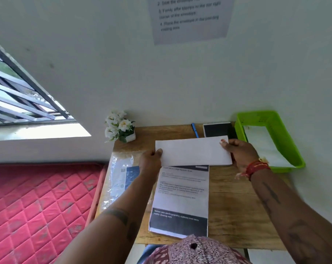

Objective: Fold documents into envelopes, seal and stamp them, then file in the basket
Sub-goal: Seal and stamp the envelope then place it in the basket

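A white envelope point(192, 151) is held flat above the wooden table point(233, 197), long side across. My left hand point(150, 161) grips its left end, thumb on top. At the right end my right hand point(239, 154) pinches the envelope, thumb on its upper corner. Under the envelope lies a stack of printed documents point(180, 199) with dark bands at top and bottom. A green basket point(275, 121) stands at the table's right edge, with white paper inside.
A blue pen point(195, 130) and a black ink pad point(217, 129) lie at the back of the table. A small white flower pot point(121, 127) stands at the back left. A clear plastic packet point(121, 178) lies on the left. A red mattress point(37, 206) is beside the table.
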A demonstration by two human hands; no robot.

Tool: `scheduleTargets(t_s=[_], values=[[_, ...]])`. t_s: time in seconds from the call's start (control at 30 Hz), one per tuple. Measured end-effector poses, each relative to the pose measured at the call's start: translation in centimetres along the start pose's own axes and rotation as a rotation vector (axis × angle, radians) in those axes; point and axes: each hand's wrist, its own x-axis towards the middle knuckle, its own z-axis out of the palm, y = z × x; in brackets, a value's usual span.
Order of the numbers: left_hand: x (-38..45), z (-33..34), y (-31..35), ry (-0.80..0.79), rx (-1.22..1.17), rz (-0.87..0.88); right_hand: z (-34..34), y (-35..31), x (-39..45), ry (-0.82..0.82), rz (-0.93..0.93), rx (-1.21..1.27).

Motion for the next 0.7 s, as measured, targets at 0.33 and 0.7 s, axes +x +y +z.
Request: scheduleTargets(t_s=[0.33,0.7], values=[[-1.5,6.2,6.4,-0.241,-0.160,-0.026,-7.7,-0.3,-3.0,0.166,0.086,0.212],[-5.3,18.8,11.1,-0.410,-0.127,0.020,-16.1,4.2,-8.4,0.437,0.094,0.315]])
